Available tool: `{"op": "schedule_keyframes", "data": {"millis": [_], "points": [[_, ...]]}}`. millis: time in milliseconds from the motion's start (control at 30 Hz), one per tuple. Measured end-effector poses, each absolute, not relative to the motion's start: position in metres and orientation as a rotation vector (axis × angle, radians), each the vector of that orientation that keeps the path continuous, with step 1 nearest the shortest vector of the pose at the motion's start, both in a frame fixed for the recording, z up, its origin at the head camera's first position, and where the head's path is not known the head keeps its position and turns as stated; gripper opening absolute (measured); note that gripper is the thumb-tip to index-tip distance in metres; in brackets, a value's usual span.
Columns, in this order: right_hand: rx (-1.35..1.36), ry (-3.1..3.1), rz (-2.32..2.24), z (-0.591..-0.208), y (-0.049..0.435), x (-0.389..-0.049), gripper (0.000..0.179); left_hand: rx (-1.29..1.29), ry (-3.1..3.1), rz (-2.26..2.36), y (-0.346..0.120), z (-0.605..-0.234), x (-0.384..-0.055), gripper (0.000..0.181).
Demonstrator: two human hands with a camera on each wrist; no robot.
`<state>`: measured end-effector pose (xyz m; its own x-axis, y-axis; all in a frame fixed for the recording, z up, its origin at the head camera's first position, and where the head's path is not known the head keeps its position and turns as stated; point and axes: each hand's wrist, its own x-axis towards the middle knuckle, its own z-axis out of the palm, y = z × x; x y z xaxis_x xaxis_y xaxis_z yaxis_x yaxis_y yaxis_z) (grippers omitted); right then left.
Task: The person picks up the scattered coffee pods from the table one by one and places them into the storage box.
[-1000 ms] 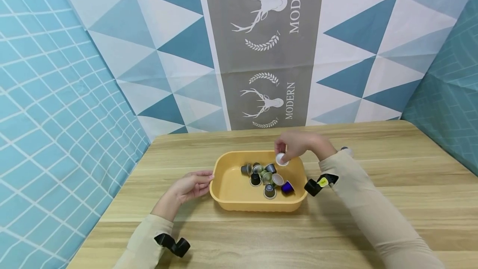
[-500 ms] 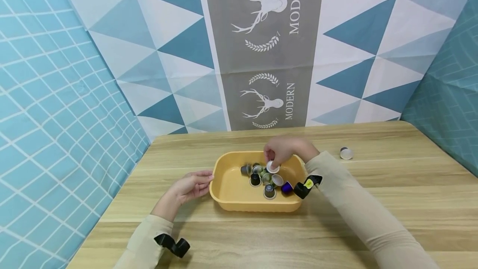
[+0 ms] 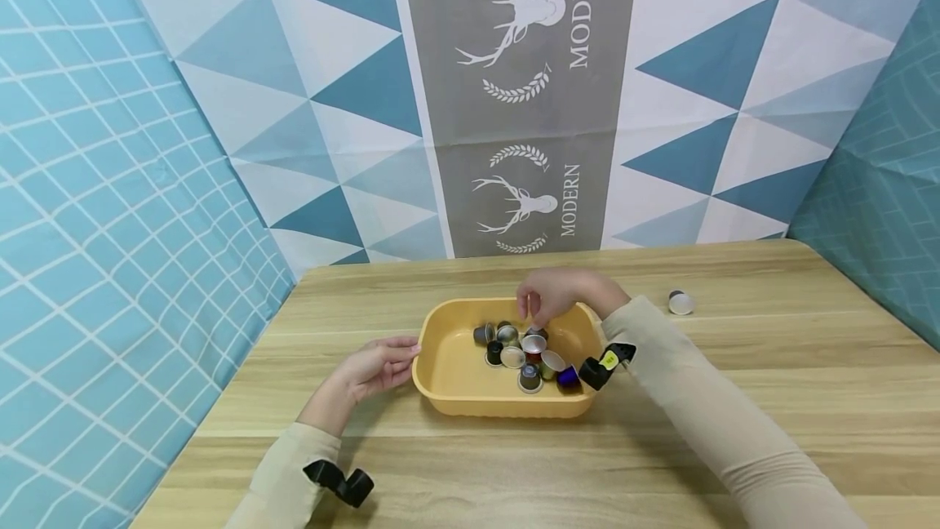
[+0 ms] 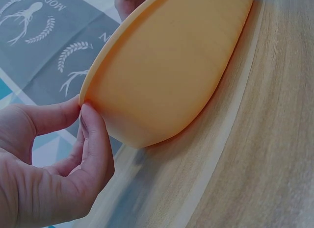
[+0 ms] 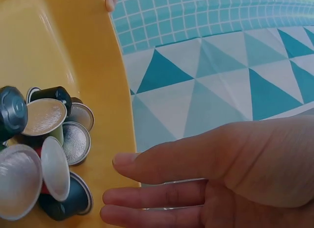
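Observation:
A yellow plastic tub (image 3: 507, 407) holds a loose heap of coffee capsules, several with silver or pale lids turned up. My left hand (image 3: 378, 366) pinches the tub's left rim between thumb and fingers, plain to see in the left wrist view. Over the back right part of the tub hovers my right hand (image 3: 560, 294); the right wrist view has its thumb and fingers apart, with nothing between them. Just below it lies a red capsule (image 3: 534, 344), pale lid up, on the heap. A blue capsule (image 3: 569, 380) lies at the heap's right end.
One capsule (image 3: 680, 302) lies on its side on the wooden table (image 3: 734, 398), to the right of the tub. Patterned cloth (image 3: 352, 104) hangs behind the table and along both sides.
My right hand has moved left over the heap and let go of a white-lidded capsule. Some capsules in the heap have shifted. The left hand stays on the rim.

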<state>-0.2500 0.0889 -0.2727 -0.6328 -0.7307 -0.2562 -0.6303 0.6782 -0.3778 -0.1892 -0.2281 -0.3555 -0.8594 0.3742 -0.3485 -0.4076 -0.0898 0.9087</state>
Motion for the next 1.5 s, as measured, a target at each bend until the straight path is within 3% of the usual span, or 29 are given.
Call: {"op": "schedule_keyframes", "data": {"millis": [500, 1500], "points": [[-1.163, 2.600, -0.462, -0.272, 0.129, -0.244, 0.019, -0.028, 1.691, 1.980, -0.229, -0.354, -0.189, 0.051], [-0.966, 2.872, -0.722, -0.300, 0.238, -0.245, 0.016, -0.043, 1.683, 1.993, -0.229, -0.355, -0.190, 0.046]]}}
